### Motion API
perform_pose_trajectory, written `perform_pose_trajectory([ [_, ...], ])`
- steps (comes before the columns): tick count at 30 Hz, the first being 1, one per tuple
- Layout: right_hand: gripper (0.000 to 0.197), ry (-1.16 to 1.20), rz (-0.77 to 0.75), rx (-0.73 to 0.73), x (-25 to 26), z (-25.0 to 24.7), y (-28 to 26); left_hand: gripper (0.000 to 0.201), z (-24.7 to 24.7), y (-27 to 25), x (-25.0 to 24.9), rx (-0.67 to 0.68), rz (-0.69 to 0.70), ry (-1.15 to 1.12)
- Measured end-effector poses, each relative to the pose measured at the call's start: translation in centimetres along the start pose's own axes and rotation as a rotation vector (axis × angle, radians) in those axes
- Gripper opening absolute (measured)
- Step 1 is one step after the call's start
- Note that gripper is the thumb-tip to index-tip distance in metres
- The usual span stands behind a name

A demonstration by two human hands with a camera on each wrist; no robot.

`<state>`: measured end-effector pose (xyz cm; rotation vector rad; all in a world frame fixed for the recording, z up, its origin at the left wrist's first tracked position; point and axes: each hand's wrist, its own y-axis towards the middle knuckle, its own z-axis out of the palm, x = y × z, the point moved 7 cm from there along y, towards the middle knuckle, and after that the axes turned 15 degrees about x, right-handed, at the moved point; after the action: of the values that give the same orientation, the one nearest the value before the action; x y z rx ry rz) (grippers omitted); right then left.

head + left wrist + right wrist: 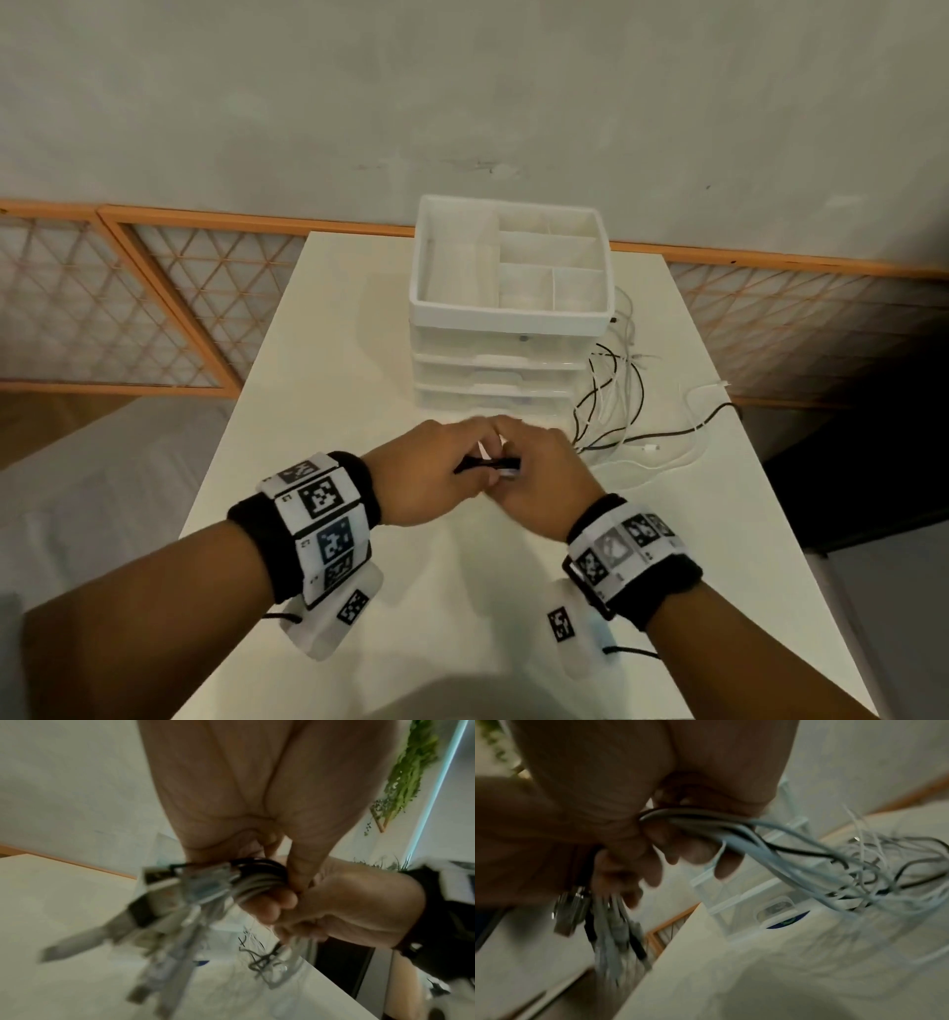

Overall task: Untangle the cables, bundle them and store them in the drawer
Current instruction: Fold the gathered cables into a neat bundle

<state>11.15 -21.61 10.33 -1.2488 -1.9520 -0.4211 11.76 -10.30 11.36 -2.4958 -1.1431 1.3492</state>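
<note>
Both hands meet in front of the white drawer unit [506,370], above the white table [462,591]. My left hand [436,473] and right hand [534,475] both grip a bunch of black and white cables [488,465]. In the left wrist view the cables [257,880] sit under the thumb, with blurred plug ends [154,912] hanging out. In the right wrist view the cables [731,829] run from the curled fingers [695,852] to a loose tangle [885,874], and plug ends [608,923] dangle below. The loose tangle [616,406] lies on the table right of the drawers.
An open tray with dividers [513,308] tops the drawer unit; the drawers below look closed. The table's right edge [760,462] is close to the trailing cables. An orange-framed lattice panel [154,298] runs along the wall behind.
</note>
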Motion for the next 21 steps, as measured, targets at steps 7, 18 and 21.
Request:
perform_pose_trajectory([
  [7,0.032,0.008,0.134,0.068,0.2,-2.2,-1.3,0.014,-0.3,-0.9,1.6,0.009,-0.066,0.013],
  [18,0.026,0.404,-0.094,-0.072,2.3,-4.8,-1.6,0.060,-4.3,-2.0,2.1,-0.180,0.049,-0.663],
  [21,0.028,0.395,-0.106,-0.090,2.0,-5.2,-1.6,0.060,-4.0,-1.6,1.1,-0.154,0.095,-1.006],
])
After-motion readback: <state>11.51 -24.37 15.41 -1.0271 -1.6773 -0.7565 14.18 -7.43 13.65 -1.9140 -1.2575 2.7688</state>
